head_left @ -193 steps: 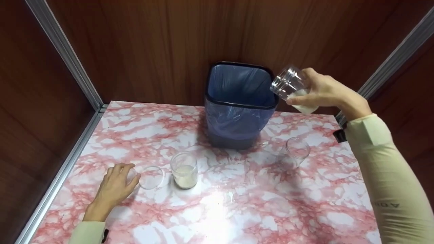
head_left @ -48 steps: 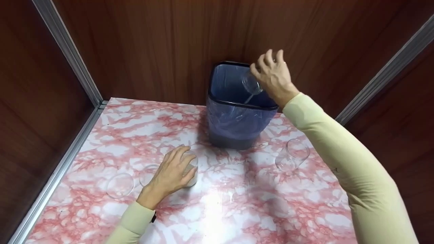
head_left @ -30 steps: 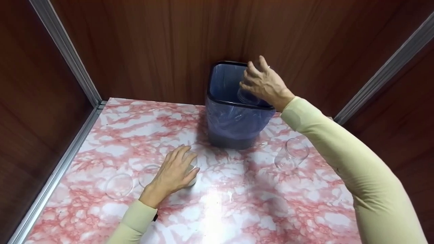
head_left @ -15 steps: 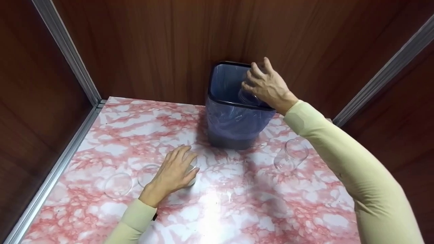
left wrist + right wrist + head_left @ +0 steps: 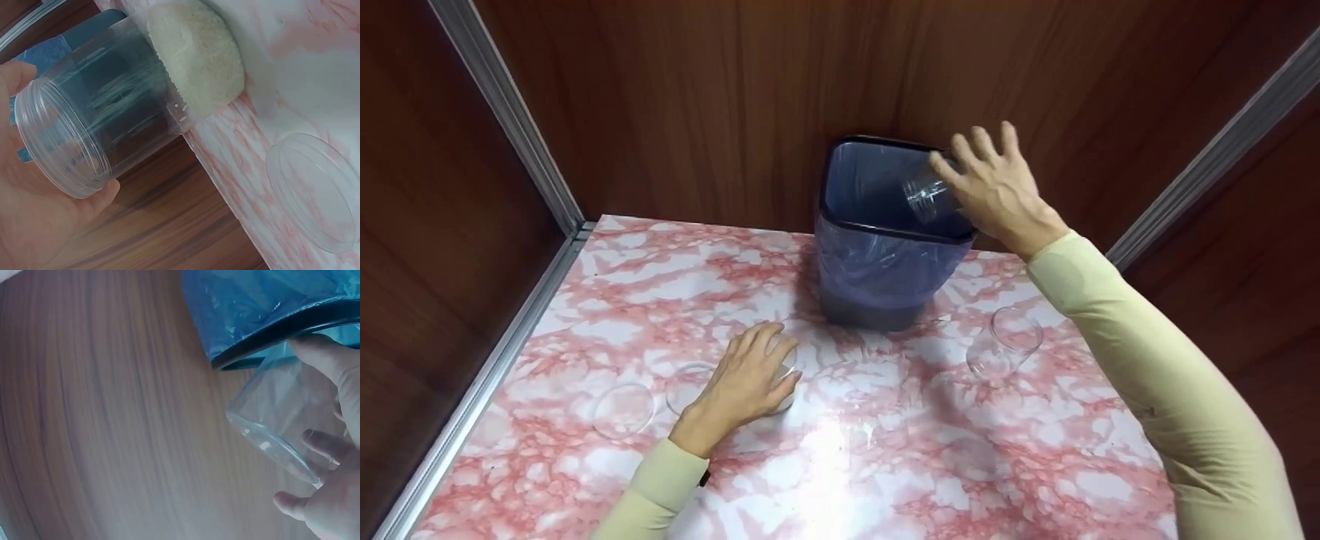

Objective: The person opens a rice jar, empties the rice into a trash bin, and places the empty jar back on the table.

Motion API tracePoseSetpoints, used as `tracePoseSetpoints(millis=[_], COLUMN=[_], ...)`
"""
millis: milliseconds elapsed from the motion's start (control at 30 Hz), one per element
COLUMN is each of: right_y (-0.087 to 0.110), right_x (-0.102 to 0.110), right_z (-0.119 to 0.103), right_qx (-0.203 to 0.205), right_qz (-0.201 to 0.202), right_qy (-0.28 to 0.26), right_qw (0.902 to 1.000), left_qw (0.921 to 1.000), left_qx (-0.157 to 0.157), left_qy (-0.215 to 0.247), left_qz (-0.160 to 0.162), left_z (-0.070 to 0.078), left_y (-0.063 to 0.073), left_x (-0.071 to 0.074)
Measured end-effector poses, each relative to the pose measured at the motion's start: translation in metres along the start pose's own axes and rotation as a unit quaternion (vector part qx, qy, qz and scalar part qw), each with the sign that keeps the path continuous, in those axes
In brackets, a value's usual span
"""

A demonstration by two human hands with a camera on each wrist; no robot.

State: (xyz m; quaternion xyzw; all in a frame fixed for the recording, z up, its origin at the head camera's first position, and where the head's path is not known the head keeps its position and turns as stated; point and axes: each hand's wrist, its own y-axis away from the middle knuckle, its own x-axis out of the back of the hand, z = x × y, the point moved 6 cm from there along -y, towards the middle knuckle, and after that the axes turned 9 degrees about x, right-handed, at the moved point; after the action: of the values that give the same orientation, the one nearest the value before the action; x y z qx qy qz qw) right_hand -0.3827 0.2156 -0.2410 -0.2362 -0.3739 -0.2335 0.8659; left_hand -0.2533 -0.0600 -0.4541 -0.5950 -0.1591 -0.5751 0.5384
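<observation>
In the head view my right hand [image 5: 994, 187] holds a clear plastic jar [image 5: 926, 196] tipped over the right rim of a lined dustbin [image 5: 885, 281]. In the right wrist view its walls and base look clean, with no grains inside. My left hand [image 5: 739, 382] rests around a second clear jar, mostly hidden by the hand from above. The left wrist view shows thumb and fingers at the threaded neck of this uncapped jar [image 5: 107, 90]. Whitish grains [image 5: 197, 59], like rice, fill its lower part as it stands on the table.
Two clear round lids [image 5: 622, 411] lie on the marbled table [image 5: 660, 285] left of the left hand. Another clear jar [image 5: 997, 349], with nothing in it, stands right of the bin. Dark wood panels [image 5: 697, 112] enclose the back and sides.
The right hand's jar, earlier holding whitish grains beside the bin, was upended into it, grains falling, and now tilts back rightward, emptied. The left hand moved from a lid to the grain-filled jar.
</observation>
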Motion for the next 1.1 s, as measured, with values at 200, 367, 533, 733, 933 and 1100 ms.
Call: tracePoseSetpoints(millis=[200,367,533,733,933,1100], right_y=[0.021,0.032,0.048,0.076,0.119,0.167], right_x=[0.003,0.003,0.002,-0.001,-0.011,-0.027], right_z=[0.007,0.014,0.021,0.025,0.028,0.027], right_qx=[-0.067,-0.120,-0.157,-0.204,-0.259,-0.340], right_qz=[0.021,0.014,0.024,0.047,0.107,0.138], right_qy=[-0.039,-0.092,-0.138,-0.203,-0.285,-0.347], right_qw=[0.9968,0.9884,0.9776,0.9565,0.9166,0.8629], left_qw=[1.0000,0.9996,0.9996,0.9995,0.9990,0.9990], left_qx=[0.000,0.016,0.017,0.017,0.022,0.020], left_qy=[0.002,0.005,0.001,-0.005,-0.006,-0.007], left_qz=[-0.006,-0.022,-0.024,-0.025,-0.039,-0.039], left_z=[0.001,-0.002,-0.003,-0.003,-0.003,-0.002], left_y=[0.000,0.000,0.002,0.003,0.003,-0.001], left_x=[-0.001,-0.002,-0.003,-0.004,-0.004,-0.004])
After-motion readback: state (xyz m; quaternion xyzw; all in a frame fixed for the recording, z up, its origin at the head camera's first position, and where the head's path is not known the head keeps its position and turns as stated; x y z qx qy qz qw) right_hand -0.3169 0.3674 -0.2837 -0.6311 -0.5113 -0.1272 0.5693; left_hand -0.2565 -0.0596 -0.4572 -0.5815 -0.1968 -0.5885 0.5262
